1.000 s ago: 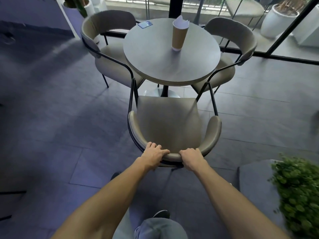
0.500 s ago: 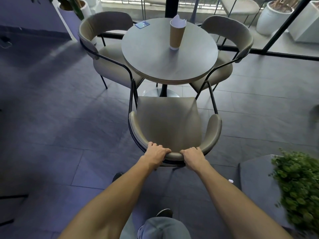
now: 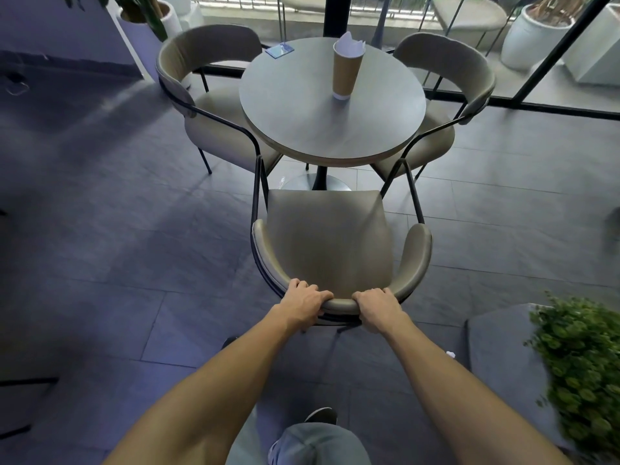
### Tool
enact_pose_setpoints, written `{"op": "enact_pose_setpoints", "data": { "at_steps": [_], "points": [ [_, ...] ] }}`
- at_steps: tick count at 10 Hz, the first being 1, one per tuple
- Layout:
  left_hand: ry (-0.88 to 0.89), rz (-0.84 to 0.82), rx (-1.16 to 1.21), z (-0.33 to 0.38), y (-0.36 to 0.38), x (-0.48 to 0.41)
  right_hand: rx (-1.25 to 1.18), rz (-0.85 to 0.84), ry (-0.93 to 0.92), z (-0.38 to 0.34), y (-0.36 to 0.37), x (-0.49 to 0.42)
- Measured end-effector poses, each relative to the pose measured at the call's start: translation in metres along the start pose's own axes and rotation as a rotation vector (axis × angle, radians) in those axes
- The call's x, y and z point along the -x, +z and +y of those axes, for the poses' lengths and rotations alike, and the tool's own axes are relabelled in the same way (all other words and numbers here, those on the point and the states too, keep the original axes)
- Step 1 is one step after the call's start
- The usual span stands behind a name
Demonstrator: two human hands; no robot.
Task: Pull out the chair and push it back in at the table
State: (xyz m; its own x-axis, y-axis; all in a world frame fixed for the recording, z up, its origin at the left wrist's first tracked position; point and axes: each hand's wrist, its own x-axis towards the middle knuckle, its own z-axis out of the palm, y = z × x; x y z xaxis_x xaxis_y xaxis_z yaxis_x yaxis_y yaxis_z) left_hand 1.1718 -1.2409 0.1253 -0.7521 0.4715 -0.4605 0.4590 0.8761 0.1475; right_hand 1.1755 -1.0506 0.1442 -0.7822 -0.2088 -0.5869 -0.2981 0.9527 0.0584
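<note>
chair [image 3: 330, 243] nearer table [image 3: 295, 105] than before, both hands gripping

A tall brown paper cup [image 3: 347, 72] with white paper tucked into its top is seen upright, and a small blue card [image 3: 279, 50] lies flat well apart from it. Two other padded chairs, one on the left [image 3: 214, 95] and one on the right [image 3: 449, 95], are drawn in close. A leafy green bush [image 3: 583, 370] is seen at the lower right, and what may be white planters [image 3: 533, 36] stand behind the glass.
</note>
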Motion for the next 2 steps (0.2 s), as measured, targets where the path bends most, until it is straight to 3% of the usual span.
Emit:
{"op": "enact_pose_setpoints", "data": {
  "at_steps": [2],
  "points": [
    [-0.022,0.044,0.111,-0.007,-0.043,0.012,-0.137,-0.011,-0.003,0.002,-0.042,0.010]
  ]
}}
